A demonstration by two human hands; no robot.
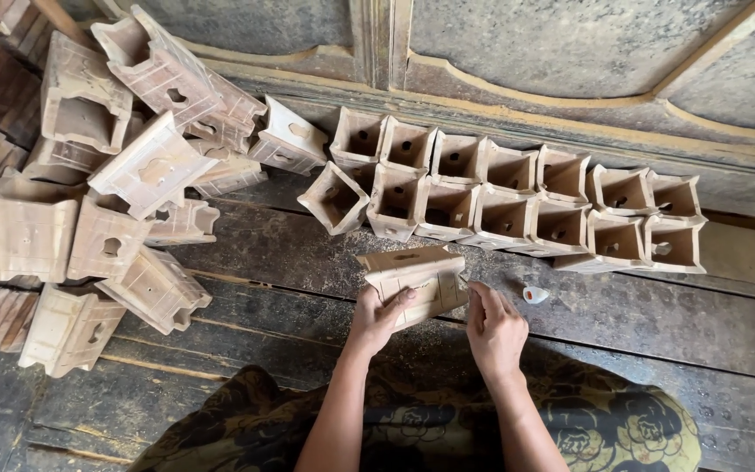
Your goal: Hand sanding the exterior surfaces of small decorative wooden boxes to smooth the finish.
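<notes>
About 14 small open wooden boxes are sitting in 2 rows at 12 to 2 o'clock, mouths facing up, packed side against side. Roughly 10 larger carved wooden boxes are lying jumbled in a heap at 9 to 11 o'clock, some on their sides, some stacked on others. 1 more carved wooden piece is resting at the centre, tilted. 1 small white cap-like object is lying at 3 o'clock of that piece, just beside it and apart from the rows.

The left hand is gripping the piece's lower left edge, fingers curled narrowly around it. The right hand is pinching at the piece's right corner, fingers drawn close together; what sits between the fingertips cannot be told.

A dark, worn plank floor is lying under everything, dusted with pale shavings. A weathered panelled wall is running along 12 o'clock. Dark floral-patterned cloth is covering the person's lap at 6 o'clock.
</notes>
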